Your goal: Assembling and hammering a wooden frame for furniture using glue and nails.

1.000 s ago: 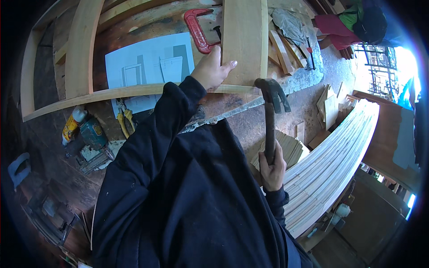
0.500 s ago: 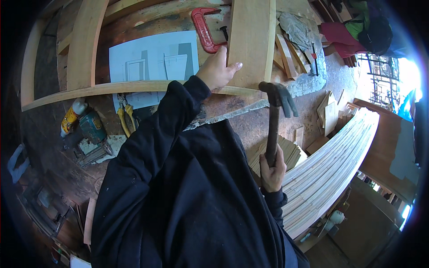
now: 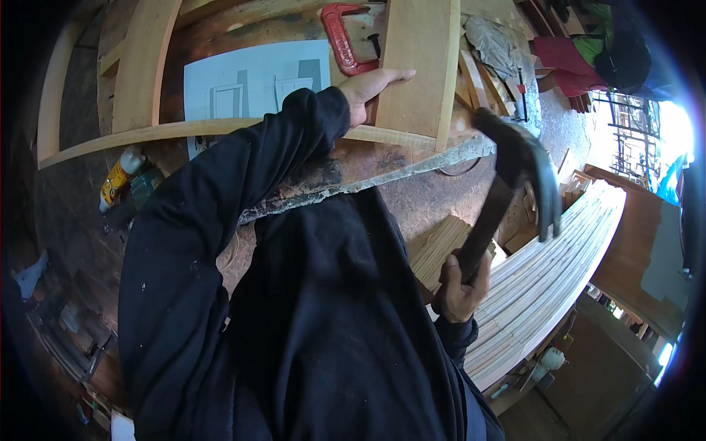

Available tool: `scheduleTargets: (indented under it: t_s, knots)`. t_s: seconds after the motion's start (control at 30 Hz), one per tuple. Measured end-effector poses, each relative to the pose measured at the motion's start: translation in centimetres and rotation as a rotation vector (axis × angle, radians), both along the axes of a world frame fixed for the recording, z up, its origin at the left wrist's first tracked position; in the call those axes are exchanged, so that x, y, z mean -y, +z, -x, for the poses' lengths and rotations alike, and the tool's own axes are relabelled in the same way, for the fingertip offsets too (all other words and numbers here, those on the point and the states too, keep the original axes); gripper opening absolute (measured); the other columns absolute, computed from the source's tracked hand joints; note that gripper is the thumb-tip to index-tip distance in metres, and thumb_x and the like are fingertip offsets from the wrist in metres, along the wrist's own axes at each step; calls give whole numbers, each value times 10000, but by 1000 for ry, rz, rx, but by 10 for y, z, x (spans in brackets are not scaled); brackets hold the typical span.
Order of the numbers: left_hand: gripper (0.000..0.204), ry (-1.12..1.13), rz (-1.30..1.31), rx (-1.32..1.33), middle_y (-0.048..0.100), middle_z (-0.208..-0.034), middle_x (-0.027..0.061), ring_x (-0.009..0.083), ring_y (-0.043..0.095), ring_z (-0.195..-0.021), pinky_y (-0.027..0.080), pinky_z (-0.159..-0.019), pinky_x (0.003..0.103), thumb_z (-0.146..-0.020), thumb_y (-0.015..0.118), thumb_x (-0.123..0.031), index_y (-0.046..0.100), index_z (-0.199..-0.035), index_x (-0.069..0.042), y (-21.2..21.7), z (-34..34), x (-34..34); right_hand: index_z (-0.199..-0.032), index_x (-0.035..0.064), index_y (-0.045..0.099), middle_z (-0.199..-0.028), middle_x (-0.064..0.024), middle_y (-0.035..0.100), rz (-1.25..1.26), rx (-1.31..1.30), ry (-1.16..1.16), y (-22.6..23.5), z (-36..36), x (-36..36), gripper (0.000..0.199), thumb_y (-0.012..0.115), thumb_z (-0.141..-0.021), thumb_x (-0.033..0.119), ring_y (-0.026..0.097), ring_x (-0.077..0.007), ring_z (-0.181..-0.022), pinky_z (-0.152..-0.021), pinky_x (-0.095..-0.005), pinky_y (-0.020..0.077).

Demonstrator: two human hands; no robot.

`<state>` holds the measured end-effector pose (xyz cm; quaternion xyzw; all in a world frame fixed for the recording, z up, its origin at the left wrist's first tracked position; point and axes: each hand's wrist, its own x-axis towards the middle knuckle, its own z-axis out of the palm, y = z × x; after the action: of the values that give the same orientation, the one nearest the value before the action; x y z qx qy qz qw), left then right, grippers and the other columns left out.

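My right hand (image 3: pixel 462 288) clenches the dark wooden handle of a claw hammer (image 3: pixel 515 176), its steel head raised. My left hand (image 3: pixel 370 90) presses flat, fingers open, against a smooth pale plank (image 3: pixel 419 66) beside a red clamp (image 3: pixel 340 37).

- One view only, from a wide fisheye camera on the person's head, looking steeply down the dark-sleeved body.
- It faces the workbench (image 3: pixel 412 165), which crosses the upper half of the picture; the floor lies below and left of the bench.
- The bench is close, within arm's reach; a stack of wooden slats (image 3: pixel 544 287) lies to its right.
- Straight edges bend toward the dark rim.
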<state>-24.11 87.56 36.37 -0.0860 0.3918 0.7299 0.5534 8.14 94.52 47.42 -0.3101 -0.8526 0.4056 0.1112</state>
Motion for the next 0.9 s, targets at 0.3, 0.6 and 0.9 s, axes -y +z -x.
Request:
scheduleTargets:
  t_s: [0.3,0.6,0.9]
  knots:
    - [565,-34,19,-14,643,-1148,120,218,655,-1041,552,-897,428,-837,750,-300,504,-1271,-35,0,0,0,-1239,-16,524,-832,-68,607,-51,167,-24,-35,10,5,400,654,-867,54,570,-132,-763,-716,-281,486]
    - [594,-67,32,-37,637,-1158,120,208,656,-1033,543,-906,415,-838,750,-343,496,-1283,-44,0,3,0,-1237,-26,506,-815,-71,607,121,-40,-204,-10,-10,7,372,627,-896,55,573,-121,-730,-678,-247,475]
    - [590,-60,-12,5,636,-1157,125,230,644,-1049,534,-916,437,-839,753,-325,491,-1282,-36,2,6,1,-1264,11,503,-828,-79,613,-41,244,15,-26,6,-2,400,633,-895,93,570,-142,-694,-658,-288,481]
